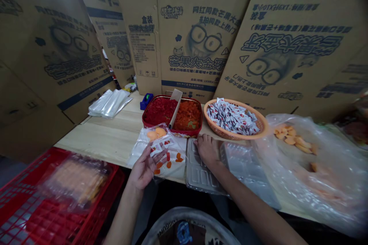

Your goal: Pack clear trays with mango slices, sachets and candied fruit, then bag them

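My left hand is palm up with its fingers stretched and apart, touching a clear plastic bag. Two pale orange pieces and small printed packets show at the bag. Several red-orange pieces lie beside the fingers on a white sheet. My right hand has its fingers curled over the far edge of a clear moulded plastic tray; the fingertips are partly hidden. More clear trays lie to its right, under the forearm.
Behind the hands stand a red divided box of red and orange pieces and an orange basket of sachets. A large plastic bag lies right, flat bags left. A red crate stands lower left. Cartons wall the back.
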Demonstrator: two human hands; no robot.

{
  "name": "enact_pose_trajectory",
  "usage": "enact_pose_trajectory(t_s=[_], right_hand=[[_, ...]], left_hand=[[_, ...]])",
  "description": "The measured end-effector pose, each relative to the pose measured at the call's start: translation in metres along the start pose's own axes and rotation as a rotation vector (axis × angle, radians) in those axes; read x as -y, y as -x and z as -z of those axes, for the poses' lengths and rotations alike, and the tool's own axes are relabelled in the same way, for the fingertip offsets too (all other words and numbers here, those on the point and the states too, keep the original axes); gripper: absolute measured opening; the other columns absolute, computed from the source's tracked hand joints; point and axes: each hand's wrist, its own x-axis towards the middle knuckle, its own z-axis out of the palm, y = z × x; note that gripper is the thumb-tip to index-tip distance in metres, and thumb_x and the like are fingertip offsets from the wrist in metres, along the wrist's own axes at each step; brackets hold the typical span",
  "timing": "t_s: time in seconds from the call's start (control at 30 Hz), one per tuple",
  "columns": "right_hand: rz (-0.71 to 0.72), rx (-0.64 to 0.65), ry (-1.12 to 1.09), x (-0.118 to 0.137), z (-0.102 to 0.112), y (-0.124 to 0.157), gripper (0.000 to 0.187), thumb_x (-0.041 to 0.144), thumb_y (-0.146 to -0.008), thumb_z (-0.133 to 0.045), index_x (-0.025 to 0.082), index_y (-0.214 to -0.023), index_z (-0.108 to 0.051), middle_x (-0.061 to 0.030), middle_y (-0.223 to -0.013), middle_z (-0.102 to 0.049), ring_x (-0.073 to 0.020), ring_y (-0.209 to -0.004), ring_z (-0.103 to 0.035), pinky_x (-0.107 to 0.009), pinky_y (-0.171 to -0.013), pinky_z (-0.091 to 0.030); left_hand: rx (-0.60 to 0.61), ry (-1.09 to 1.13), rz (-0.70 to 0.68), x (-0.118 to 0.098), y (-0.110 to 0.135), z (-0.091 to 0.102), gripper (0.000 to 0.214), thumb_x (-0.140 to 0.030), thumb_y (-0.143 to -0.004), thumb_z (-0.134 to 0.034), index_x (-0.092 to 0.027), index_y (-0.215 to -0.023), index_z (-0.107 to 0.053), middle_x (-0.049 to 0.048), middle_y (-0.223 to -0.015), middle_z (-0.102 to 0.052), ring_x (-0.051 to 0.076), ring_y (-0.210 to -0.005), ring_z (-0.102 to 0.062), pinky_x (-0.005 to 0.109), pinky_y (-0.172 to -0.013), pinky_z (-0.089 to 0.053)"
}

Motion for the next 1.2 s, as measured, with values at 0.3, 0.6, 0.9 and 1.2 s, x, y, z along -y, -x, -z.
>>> enact_pose_trajectory(t_s=[0.3,0.6,0.9,1.2], right_hand=[[0.005,0.052,-0.01,-0.001,-0.006,0.001,0.032,0.023,-0.091,-0.027,0.01,-0.102,-0.054,-0.0146,-0.099,-0.056,-0.0244,-0.092,-0.048,-0.036,-0.081,-0.034],[-0.031,0.033,0.02,0.003,0.003,0.0,0.025,0.014,-0.087,-0.034,0.012,-0.1,-0.055,-0.0131,-0.097,-0.054,-0.0246,-0.091,-0.046,-0.034,-0.076,-0.032],[0.078,-0.203,-0.519,-0.018,0.046,-0.009,0.037,0.036,-0.092,-0.025,0.019,-0.071,-0.05,-0.0036,-0.072,-0.051,-0.0178,-0.072,-0.047,-0.029,-0.066,-0.032],[0.309,-0.034,-0.465,0.067,0.1,-0.049,0.032,0.034,-0.093,-0.027,0.018,-0.083,-0.053,-0.0039,-0.084,-0.054,-0.0162,-0.08,-0.048,-0.027,-0.069,-0.032]], left_hand=[[0.005,0.008,0.033,0.003,0.004,0.006,0.045,-0.023,-0.084,-0.049,-0.03,-0.127,-0.038,0.0103,-0.121,-0.053,0.027,-0.105,-0.057,0.045,-0.088,-0.046],[0.003,0.002,0.033,0.001,0.005,0.011,0.047,-0.023,-0.085,-0.047,-0.029,-0.129,-0.034,0.0105,-0.125,-0.05,0.027,-0.106,-0.056,0.045,-0.087,-0.046],[0.054,-0.012,0.049,0.0,0.008,0.016,0.05,-0.027,-0.083,-0.05,-0.027,-0.13,-0.033,0.0119,-0.118,-0.054,0.031,-0.106,-0.055,0.043,-0.083,-0.047],[0.186,0.068,0.153,0.034,-0.002,-0.004,0.054,-0.047,-0.082,-0.045,-0.022,-0.129,-0.037,0.0138,-0.113,-0.058,0.028,-0.1,-0.059,0.044,-0.084,-0.044]])
